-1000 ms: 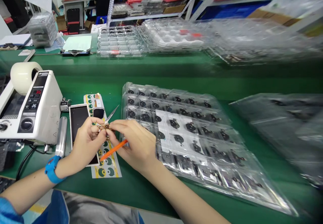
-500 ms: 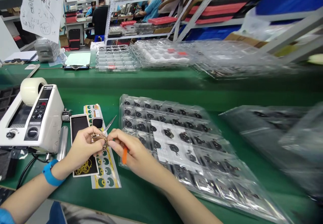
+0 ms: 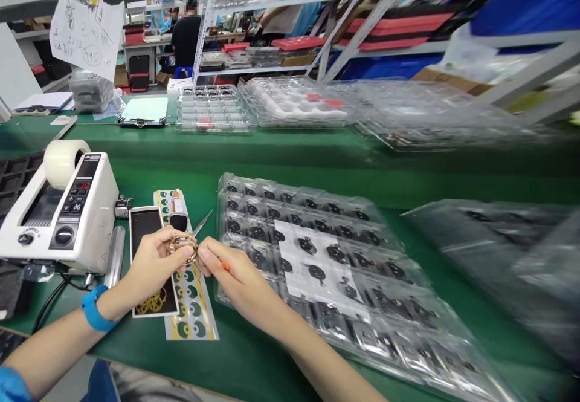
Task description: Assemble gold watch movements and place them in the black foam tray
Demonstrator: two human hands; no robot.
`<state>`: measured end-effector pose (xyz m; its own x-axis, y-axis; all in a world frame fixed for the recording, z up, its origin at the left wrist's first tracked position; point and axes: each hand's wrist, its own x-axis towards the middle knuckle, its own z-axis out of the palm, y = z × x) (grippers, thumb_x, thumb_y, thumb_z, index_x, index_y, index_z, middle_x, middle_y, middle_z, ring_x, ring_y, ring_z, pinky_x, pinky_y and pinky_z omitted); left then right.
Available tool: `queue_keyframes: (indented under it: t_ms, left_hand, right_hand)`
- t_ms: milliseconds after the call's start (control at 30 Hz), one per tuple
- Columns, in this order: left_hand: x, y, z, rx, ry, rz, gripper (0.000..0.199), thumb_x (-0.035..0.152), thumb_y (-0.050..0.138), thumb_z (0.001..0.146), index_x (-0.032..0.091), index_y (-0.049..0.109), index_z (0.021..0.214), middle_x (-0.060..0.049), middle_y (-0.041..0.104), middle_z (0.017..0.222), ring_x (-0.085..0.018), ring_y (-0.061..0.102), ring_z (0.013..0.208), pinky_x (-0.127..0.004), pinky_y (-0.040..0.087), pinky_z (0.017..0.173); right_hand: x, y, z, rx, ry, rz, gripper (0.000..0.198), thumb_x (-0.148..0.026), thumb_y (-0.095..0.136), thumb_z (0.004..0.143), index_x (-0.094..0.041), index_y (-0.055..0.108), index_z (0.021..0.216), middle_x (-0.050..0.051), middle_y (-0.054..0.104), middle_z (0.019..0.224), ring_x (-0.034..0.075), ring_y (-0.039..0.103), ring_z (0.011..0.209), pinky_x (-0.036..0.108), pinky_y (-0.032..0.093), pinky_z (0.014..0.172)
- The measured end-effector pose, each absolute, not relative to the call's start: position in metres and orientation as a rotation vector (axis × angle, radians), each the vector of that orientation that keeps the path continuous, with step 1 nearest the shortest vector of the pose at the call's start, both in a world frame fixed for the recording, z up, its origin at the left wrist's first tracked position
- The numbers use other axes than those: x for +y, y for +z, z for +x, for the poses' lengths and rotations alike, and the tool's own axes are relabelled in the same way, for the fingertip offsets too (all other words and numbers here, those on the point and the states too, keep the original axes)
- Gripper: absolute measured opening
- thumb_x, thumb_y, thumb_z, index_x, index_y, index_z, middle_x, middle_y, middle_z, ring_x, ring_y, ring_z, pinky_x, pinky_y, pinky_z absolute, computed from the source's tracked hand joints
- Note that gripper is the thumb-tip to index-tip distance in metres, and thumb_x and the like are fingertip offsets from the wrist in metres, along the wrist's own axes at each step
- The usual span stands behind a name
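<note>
My left hand (image 3: 156,263) is closed, with thumb and fingers pinching a small gold-coloured round metal frame (image 3: 185,246). My right hand (image 3: 235,275) is closed beside it, fingertips at the frame's right edge. A bit of a thin orange tool (image 3: 225,265) shows between its fingers; the tool's tip is hidden. Just beyond the hands a pointed metal blade (image 3: 202,223) sticks out; I cannot tell what it belongs to. Below the hands lie a white-rimmed black tray (image 3: 132,233) with yellow ring-shaped pieces (image 3: 153,303) and a sticker sheet (image 3: 193,314).
On the left stands a white tape dispenser (image 3: 97,208) with a clear metal-looking bar (image 3: 115,257) beside it. Large clear plastic trays (image 3: 385,323) of black round parts cover the right of the green bench. More clear trays (image 3: 212,109) and a clipboard (image 3: 144,112) stand on the back ledge.
The round frame is turned so its ring shows more openly. My right hand has rotated, and less of the orange tool shows. The whole view has shifted slightly.
</note>
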<state>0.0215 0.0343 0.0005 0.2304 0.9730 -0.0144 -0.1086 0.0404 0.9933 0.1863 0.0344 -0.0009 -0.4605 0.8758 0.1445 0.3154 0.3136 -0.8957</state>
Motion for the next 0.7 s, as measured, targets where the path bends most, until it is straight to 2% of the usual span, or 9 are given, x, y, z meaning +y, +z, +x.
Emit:
queue_keyframes:
  t_ms: [133,267,367,433,533,600,633,700]
  left_hand:
    - [0.033,-0.01,0.021,1.132,1.26,1.607,0.009,0.019,0.061,0.082,0.013,0.068,0.082,0.0,0.049,0.072,-0.01,0.05,0.058,-0.021,0.042,0.05]
    - [0.033,-0.026,0.019,1.162,1.428,2.335,0.025,0.012,0.046,0.091,0.011,0.068,0.102,-0.004,0.053,0.071,-0.015,0.054,0.062,-0.025,0.047,0.052]
    - [0.031,-0.027,0.019,1.169,1.362,2.575,0.033,0.012,0.038,0.095,0.01,0.067,0.111,-0.011,0.061,0.08,-0.02,0.063,0.071,-0.031,0.054,0.062]
    - [0.025,-0.023,0.018,1.187,1.252,2.653,0.035,0.011,0.037,0.095,0.009,0.066,0.116,-0.017,0.066,0.093,-0.024,0.067,0.085,-0.035,0.056,0.073]
    - [0.003,-0.019,0.013,1.189,1.169,2.639,0.037,0.009,0.038,0.095,0.007,0.062,0.122,-0.025,0.063,0.116,-0.03,0.062,0.111,-0.041,0.053,0.091]
    - [-0.022,-0.022,0.005,1.262,1.282,2.397,0.035,0.013,0.044,0.094,0.01,0.061,0.125,-0.025,0.06,0.124,-0.031,0.057,0.119,-0.044,0.05,0.097]
    - [-0.035,-0.025,-0.001,1.328,1.364,2.188,0.034,0.019,0.05,0.093,0.012,0.061,0.124,-0.023,0.061,0.123,-0.031,0.059,0.117,-0.044,0.051,0.096]
    - [-0.061,-0.031,-0.018,1.479,1.541,1.587,0.03,0.035,0.06,0.089,0.015,0.067,0.111,-0.015,0.068,0.101,-0.024,0.066,0.089,-0.036,0.056,0.077]
  right_hand:
    - [0.032,-0.001,0.181,-1.736,1.115,-1.202,0.046,-0.056,0.042,0.091,-0.022,0.04,0.061,-0.003,0.04,0.057,0.013,0.035,0.055,0.027,0.029,0.054]
    - [0.028,0.002,0.175,-1.466,1.423,-1.13,0.053,-0.069,0.055,0.079,-0.02,0.048,0.06,-0.005,0.035,0.054,0.011,0.029,0.051,0.025,0.026,0.049]
    - [0.024,0.0,0.171,-1.216,1.672,-1.062,0.052,-0.067,0.067,0.072,-0.019,0.05,0.062,-0.008,0.029,0.051,0.008,0.017,0.047,0.024,0.019,0.045]
    - [0.021,-0.003,0.171,-1.108,1.748,-1.02,0.048,-0.06,0.073,0.07,-0.019,0.051,0.062,-0.008,0.031,0.053,0.007,0.016,0.047,0.023,0.019,0.044]
    - [0.019,-0.008,0.176,-1.083,1.757,-1.035,0.041,-0.054,0.073,0.074,-0.019,0.055,0.063,-0.006,0.032,0.055,0.008,0.02,0.048,0.023,0.026,0.043]
    - [0.021,-0.012,0.182,-1.167,1.696,-1.09,0.038,-0.054,0.073,0.074,-0.021,0.059,0.065,-0.004,0.036,0.056,0.01,0.028,0.049,0.023,0.033,0.044]
    - [0.023,-0.015,0.186,-1.23,1.647,-1.114,0.036,-0.055,0.074,0.072,-0.022,0.062,0.068,-0.001,0.042,0.059,0.012,0.036,0.051,0.024,0.038,0.045]
    - [0.026,-0.021,0.192,-1.359,1.543,-1.145,0.032,-0.056,0.076,0.069,-0.026,0.068,0.074,0.004,0.055,0.071,0.019,0.053,0.063,0.028,0.049,0.054]
